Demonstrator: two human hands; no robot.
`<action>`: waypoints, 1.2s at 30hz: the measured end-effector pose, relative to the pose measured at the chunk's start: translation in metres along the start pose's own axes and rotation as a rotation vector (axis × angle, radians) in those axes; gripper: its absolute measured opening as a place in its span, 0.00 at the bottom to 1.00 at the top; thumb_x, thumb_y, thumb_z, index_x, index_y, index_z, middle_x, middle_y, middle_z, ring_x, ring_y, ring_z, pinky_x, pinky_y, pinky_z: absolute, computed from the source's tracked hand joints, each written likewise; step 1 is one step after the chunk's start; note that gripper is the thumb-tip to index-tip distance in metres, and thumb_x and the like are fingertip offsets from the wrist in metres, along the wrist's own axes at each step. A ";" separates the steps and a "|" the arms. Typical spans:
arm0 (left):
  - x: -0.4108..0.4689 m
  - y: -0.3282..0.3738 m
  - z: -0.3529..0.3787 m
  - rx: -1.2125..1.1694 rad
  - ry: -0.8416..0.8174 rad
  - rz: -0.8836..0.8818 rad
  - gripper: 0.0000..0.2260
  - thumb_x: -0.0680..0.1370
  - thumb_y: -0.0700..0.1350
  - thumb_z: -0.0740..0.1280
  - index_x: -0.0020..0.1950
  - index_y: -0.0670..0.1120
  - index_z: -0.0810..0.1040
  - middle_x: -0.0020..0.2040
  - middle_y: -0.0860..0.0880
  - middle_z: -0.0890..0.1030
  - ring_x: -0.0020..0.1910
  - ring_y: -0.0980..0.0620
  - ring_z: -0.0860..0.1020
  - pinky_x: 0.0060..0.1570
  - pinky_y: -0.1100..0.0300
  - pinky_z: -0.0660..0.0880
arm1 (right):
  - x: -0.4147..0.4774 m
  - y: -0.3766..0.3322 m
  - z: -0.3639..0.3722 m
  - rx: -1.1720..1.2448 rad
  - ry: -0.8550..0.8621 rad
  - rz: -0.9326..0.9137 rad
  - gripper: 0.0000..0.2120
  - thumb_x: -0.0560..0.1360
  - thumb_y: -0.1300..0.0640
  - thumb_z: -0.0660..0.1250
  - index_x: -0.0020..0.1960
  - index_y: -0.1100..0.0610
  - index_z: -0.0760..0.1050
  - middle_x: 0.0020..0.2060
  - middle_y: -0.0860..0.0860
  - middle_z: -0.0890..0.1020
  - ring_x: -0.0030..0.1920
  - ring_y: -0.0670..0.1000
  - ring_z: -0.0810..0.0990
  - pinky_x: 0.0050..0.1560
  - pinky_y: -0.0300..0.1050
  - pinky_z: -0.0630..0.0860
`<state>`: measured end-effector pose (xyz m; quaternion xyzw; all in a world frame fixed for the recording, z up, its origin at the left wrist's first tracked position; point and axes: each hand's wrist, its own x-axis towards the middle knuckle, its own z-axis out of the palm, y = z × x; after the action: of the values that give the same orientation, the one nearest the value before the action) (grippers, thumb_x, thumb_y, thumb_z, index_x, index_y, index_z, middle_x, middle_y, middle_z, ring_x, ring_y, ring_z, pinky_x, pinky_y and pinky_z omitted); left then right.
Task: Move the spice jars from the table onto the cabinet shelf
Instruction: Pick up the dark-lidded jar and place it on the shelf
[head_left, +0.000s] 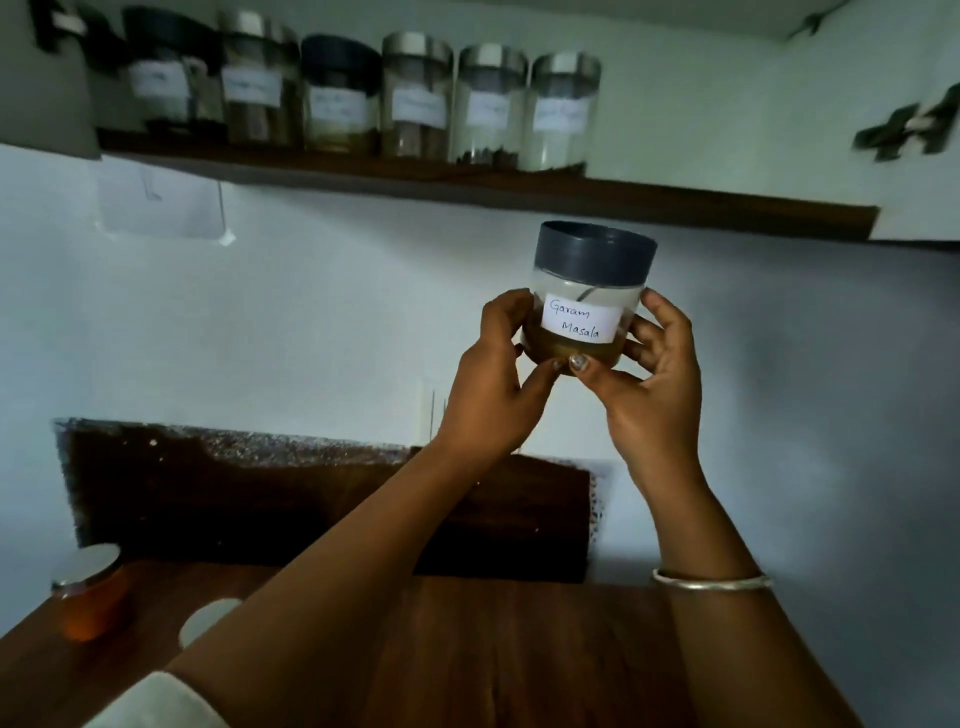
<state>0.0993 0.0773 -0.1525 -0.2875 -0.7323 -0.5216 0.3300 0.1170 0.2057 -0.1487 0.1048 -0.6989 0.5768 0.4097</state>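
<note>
A clear jar (587, 291) with a dark grey lid and a white label reading "Garam Masala" is held upright in the air, below the dark wooden shelf (675, 205). My left hand (493, 384) grips its left side and bottom, and my right hand (654, 379) grips its right side. Brownish powder fills the jar's lower part. Several labelled jars (415, 98) stand in a row on the shelf's left and middle. On the wooden table (467, 649) at lower left stand a jar of orange-red powder (91, 597) with a silver lid and a second silver lid (208, 621), its jar hidden by my left arm.
The shelf's right part, past the last jar (563, 111), is bare. A white wall (311, 312) lies behind, with a dark backsplash panel (260, 493) above the table. Dark wall fittings (909, 130) hang at upper right. A paper sheet (161, 205) hangs under the shelf at left.
</note>
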 end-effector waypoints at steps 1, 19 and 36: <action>0.011 0.002 0.007 0.007 -0.002 0.025 0.26 0.76 0.40 0.68 0.70 0.43 0.62 0.69 0.47 0.72 0.65 0.52 0.73 0.57 0.74 0.67 | 0.011 -0.002 -0.003 -0.002 0.013 -0.017 0.34 0.68 0.63 0.74 0.69 0.49 0.63 0.66 0.49 0.74 0.58 0.44 0.73 0.53 0.36 0.74; 0.172 0.031 0.079 0.223 0.082 0.267 0.31 0.75 0.37 0.67 0.75 0.42 0.58 0.68 0.42 0.63 0.65 0.46 0.71 0.64 0.59 0.71 | 0.188 -0.004 -0.020 -0.055 0.136 -0.363 0.30 0.72 0.62 0.71 0.70 0.53 0.62 0.67 0.52 0.72 0.63 0.51 0.74 0.51 0.34 0.76; 0.200 0.003 0.103 0.465 -0.043 0.228 0.34 0.76 0.41 0.67 0.77 0.44 0.53 0.77 0.40 0.54 0.76 0.43 0.52 0.73 0.52 0.56 | 0.227 0.016 -0.013 -0.526 0.094 -0.363 0.21 0.77 0.56 0.63 0.68 0.57 0.64 0.66 0.59 0.68 0.61 0.59 0.75 0.55 0.44 0.74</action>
<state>-0.0408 0.1920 -0.0181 -0.2956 -0.8025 -0.2924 0.4280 -0.0332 0.2961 -0.0025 0.0915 -0.7743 0.2982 0.5507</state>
